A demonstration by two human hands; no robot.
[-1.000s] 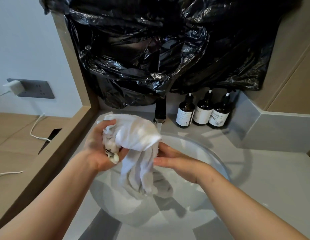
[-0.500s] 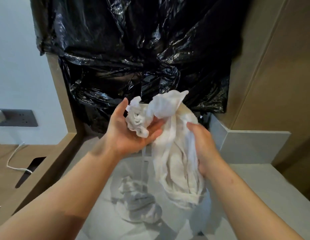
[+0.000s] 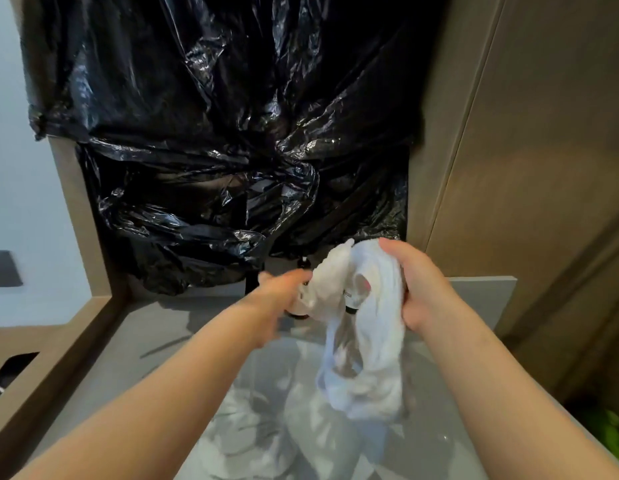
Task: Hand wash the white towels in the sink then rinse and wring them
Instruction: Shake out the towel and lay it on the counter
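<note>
A wet white towel (image 3: 373,344) hangs in a loose loop above the sink (image 3: 436,441). My right hand (image 3: 417,289) grips its upper right part, fingers curled over the cloth. My left hand (image 3: 278,294) is blurred and meets the towel's bunched left end, which seems pinched in its fingertips. A second white towel (image 3: 249,441) lies crumpled in the basin below, toward the left.
Black plastic sheeting (image 3: 231,133) covers the wall behind the sink. Dark bottles (image 3: 297,313) stand at the back of the grey counter (image 3: 155,341), mostly hidden by the towel. A wooden ledge (image 3: 58,344) runs along the left, and a tall panel (image 3: 543,168) rises on the right.
Both hands carried the towel rightward and lower in view. My right hand moved from its side up to its top. My left hand swung across to the bunched left end.
</note>
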